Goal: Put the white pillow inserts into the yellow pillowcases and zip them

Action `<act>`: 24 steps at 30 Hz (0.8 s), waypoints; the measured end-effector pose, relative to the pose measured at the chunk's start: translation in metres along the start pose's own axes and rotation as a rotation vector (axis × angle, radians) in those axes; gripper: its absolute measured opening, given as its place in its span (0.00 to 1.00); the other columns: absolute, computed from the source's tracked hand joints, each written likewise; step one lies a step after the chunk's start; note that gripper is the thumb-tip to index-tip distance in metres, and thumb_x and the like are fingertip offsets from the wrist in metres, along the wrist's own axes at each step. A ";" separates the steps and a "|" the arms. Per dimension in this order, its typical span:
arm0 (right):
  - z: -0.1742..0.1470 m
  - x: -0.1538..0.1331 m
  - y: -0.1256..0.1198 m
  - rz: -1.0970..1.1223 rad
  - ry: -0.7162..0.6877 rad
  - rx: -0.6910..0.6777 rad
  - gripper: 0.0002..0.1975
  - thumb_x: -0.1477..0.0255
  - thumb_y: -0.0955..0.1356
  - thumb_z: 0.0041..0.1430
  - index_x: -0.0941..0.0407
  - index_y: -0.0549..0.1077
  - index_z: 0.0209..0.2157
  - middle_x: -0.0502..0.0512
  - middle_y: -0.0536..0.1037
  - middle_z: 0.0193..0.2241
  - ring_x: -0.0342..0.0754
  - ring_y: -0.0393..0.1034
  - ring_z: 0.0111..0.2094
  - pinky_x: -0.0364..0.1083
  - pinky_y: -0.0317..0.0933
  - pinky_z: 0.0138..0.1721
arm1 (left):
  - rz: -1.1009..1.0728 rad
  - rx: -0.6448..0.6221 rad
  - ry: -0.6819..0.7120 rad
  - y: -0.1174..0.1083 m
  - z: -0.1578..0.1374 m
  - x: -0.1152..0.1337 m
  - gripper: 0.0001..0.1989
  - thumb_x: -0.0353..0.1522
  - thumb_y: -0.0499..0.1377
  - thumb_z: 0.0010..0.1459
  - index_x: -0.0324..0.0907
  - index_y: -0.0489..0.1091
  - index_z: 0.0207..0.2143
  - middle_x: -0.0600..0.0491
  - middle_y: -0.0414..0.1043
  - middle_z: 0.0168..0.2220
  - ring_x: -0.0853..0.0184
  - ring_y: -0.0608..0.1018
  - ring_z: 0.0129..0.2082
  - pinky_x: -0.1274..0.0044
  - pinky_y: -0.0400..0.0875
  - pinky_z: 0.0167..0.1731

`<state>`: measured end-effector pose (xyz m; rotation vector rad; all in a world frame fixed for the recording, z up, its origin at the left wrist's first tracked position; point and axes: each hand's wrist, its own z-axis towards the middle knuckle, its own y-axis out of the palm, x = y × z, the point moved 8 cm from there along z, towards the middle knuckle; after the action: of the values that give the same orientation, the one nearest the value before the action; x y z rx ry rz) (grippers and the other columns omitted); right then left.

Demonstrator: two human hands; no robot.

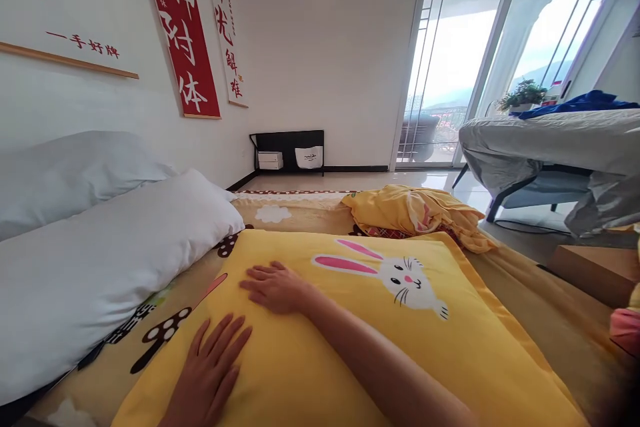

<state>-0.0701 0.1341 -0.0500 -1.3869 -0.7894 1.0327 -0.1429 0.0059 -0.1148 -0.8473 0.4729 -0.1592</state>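
A large yellow pillow (350, 340) with a white rabbit print lies flat on the bed in front of me. My left hand (213, 363) rests on its near left part, palm down with the fingers spread. Farther up, my right hand (275, 287) lies flat on the same pillow near its left edge, fingers stretched out to the left. The rabbit's pink ears and face show to the right of that hand. Neither hand grips anything.
White pillows (125, 273) lean along the wall on the left. A crumpled yellow cloth (420, 210) lies at the bed's far side. On the right stand a covered table (555, 137), a chair (540, 190) and a cardboard box (597, 273). A low black shelf (290, 140) stands at the back.
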 end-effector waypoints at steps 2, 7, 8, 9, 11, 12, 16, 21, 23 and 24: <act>-0.009 0.044 -0.002 0.020 0.140 -0.006 0.28 0.55 0.50 0.67 0.48 0.52 0.65 0.53 0.49 0.67 0.45 0.41 0.67 0.54 0.37 0.65 | 0.000 0.035 -0.008 0.003 -0.003 0.001 0.29 0.31 0.48 0.61 0.43 0.51 0.65 0.53 0.57 0.64 0.62 0.54 0.66 0.64 0.35 0.66; -0.052 0.158 -0.009 0.012 0.523 -0.083 0.29 0.57 0.50 0.68 0.53 0.50 0.66 0.60 0.50 0.66 0.52 0.43 0.67 0.60 0.41 0.63 | -0.009 0.101 -0.001 0.005 -0.009 0.004 0.30 0.29 0.49 0.59 0.39 0.54 0.64 0.50 0.61 0.62 0.61 0.55 0.66 0.63 0.36 0.66; -0.062 0.173 -0.009 0.007 0.592 -0.100 0.28 0.58 0.50 0.68 0.53 0.52 0.65 0.60 0.52 0.66 0.53 0.45 0.66 0.61 0.42 0.62 | -0.011 0.113 0.001 0.004 -0.010 0.005 0.30 0.29 0.49 0.59 0.39 0.54 0.64 0.50 0.62 0.62 0.61 0.56 0.66 0.63 0.37 0.66; -0.070 0.184 -0.009 -0.001 0.654 -0.115 0.27 0.58 0.52 0.68 0.54 0.54 0.64 0.61 0.55 0.65 0.53 0.49 0.65 0.61 0.44 0.62 | -0.012 0.127 0.003 0.004 -0.010 0.005 0.30 0.29 0.49 0.59 0.38 0.54 0.64 0.50 0.62 0.62 0.61 0.56 0.65 0.63 0.37 0.66; -0.081 0.196 -0.013 -0.031 0.758 -0.135 0.25 0.58 0.58 0.67 0.55 0.61 0.60 0.61 0.62 0.61 0.55 0.56 0.61 0.62 0.48 0.60 | -0.015 0.159 0.003 0.001 -0.011 0.007 0.29 0.29 0.49 0.59 0.38 0.56 0.63 0.49 0.64 0.61 0.61 0.56 0.65 0.63 0.37 0.66; -0.081 0.195 -0.015 -0.051 0.792 -0.140 0.24 0.58 0.61 0.65 0.56 0.64 0.57 0.60 0.65 0.58 0.55 0.60 0.58 0.63 0.51 0.59 | -0.018 0.177 -0.002 0.000 -0.010 0.008 0.29 0.29 0.50 0.58 0.38 0.57 0.63 0.49 0.64 0.60 0.61 0.56 0.65 0.62 0.37 0.66; -0.031 0.146 -0.022 -0.107 0.712 -0.112 0.22 0.58 0.59 0.66 0.57 0.67 0.53 0.63 0.71 0.53 0.56 0.65 0.54 0.62 0.57 0.54 | -0.023 0.222 -0.028 -0.005 -0.006 0.011 0.26 0.29 0.51 0.58 0.39 0.62 0.60 0.52 0.68 0.57 0.61 0.56 0.65 0.63 0.36 0.67; 0.073 0.010 0.006 -0.096 0.235 -0.041 0.29 0.53 0.56 0.64 0.52 0.59 0.61 0.63 0.56 0.64 0.57 0.48 0.65 0.59 0.47 0.59 | -0.003 0.216 -0.023 -0.011 -0.009 0.015 0.22 0.28 0.52 0.59 0.40 0.66 0.56 0.52 0.72 0.54 0.63 0.62 0.63 0.64 0.37 0.67; 0.095 -0.033 0.024 -0.093 0.081 -0.054 0.24 0.56 0.57 0.65 0.52 0.66 0.56 0.60 0.64 0.60 0.54 0.54 0.62 0.57 0.46 0.60 | -0.013 0.214 -0.009 -0.019 -0.018 0.014 0.21 0.28 0.53 0.59 0.41 0.67 0.55 0.53 0.74 0.52 0.64 0.69 0.58 0.67 0.42 0.67; 0.100 -0.047 0.031 -0.095 0.026 -0.060 0.22 0.59 0.57 0.65 0.54 0.70 0.52 0.60 0.69 0.57 0.53 0.59 0.60 0.56 0.47 0.59 | -0.041 0.215 -0.005 -0.026 -0.023 0.012 0.20 0.27 0.53 0.59 0.41 0.68 0.54 0.54 0.75 0.50 0.66 0.72 0.55 0.71 0.47 0.66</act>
<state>-0.1839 0.1271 -0.0678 -1.3976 -0.8646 0.9219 -0.1414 -0.0307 -0.1122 -0.6466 0.4250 -0.2410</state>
